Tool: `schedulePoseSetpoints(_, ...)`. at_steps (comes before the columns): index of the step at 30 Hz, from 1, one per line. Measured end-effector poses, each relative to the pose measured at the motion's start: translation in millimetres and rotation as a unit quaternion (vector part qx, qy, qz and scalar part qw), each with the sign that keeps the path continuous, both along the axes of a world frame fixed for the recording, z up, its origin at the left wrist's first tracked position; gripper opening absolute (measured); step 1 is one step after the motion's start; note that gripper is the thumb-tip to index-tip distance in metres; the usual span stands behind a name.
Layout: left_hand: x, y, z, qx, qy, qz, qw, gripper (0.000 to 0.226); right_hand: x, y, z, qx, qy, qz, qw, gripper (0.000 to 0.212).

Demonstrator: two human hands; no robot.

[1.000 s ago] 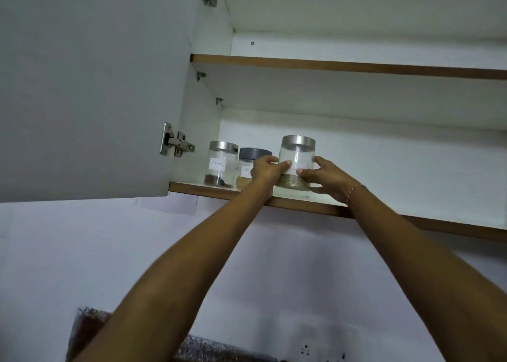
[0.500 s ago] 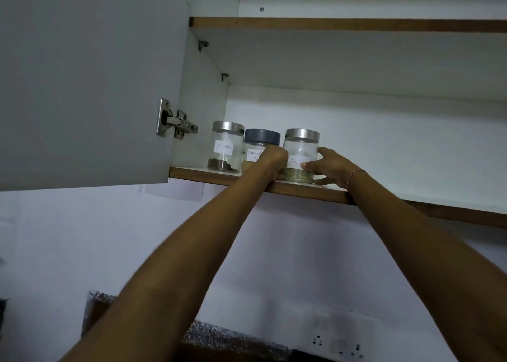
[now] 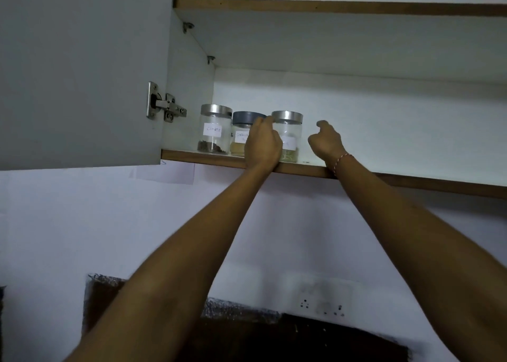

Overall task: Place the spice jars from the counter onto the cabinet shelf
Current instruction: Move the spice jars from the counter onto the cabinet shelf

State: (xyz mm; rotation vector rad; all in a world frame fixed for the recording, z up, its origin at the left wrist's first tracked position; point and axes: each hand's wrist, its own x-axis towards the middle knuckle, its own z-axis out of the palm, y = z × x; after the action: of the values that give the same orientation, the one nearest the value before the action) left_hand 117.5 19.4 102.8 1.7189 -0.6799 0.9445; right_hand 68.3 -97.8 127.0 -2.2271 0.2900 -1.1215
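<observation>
Three spice jars stand in a row at the left end of the lower cabinet shelf [image 3: 411, 183]. A silver-lidded jar labelled cloves [image 3: 215, 129] is leftmost, with a grey-lidded jar [image 3: 242, 122] beside it. The third jar [image 3: 290, 131], silver-lidded with greenish seeds, stands upright on the shelf. My left hand [image 3: 262, 144] lies against this jar's left side, fingers curled round it and partly hiding the grey-lidded jar. My right hand [image 3: 325, 142] hovers a short gap to the jar's right, fingers loosely curled, holding nothing.
The open cabinet door [image 3: 82, 73] hangs at the left on a metal hinge [image 3: 164, 106]. An upper shelf [image 3: 329, 6] runs above. The lower shelf is bare to the right of the jars. A wall socket [image 3: 321, 304] and a dark speckled surface [image 3: 247, 331] lie below.
The third jar was lowered onto the shelf beside the grey-lidded jar. My right hand has come off it and shifted to the right. My left hand stays against the jar.
</observation>
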Motion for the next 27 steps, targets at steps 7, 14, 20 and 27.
schedulePoseSetpoints(7,-92,-5,-94,-0.048,-0.057,-0.121,0.99,0.054,-61,46,-118,-0.186,-0.222,-0.112,0.951,0.036)
schedulePoseSetpoints(14,-146,-1,-282,0.026,0.109,-0.173,0.978,0.047,-133,45,-292,-0.12,-0.066,-0.132,0.982,0.04)
schedulePoseSetpoints(20,-233,11,-433,0.109,0.261,-0.245,0.927,0.048,-219,41,-421,-0.079,0.072,-0.169,0.98,0.04)
schedulePoseSetpoints(27,-302,26,-533,0.338,0.387,-0.45,0.73,0.037,-339,39,-537,-0.134,0.3,-0.105,0.938,0.04)
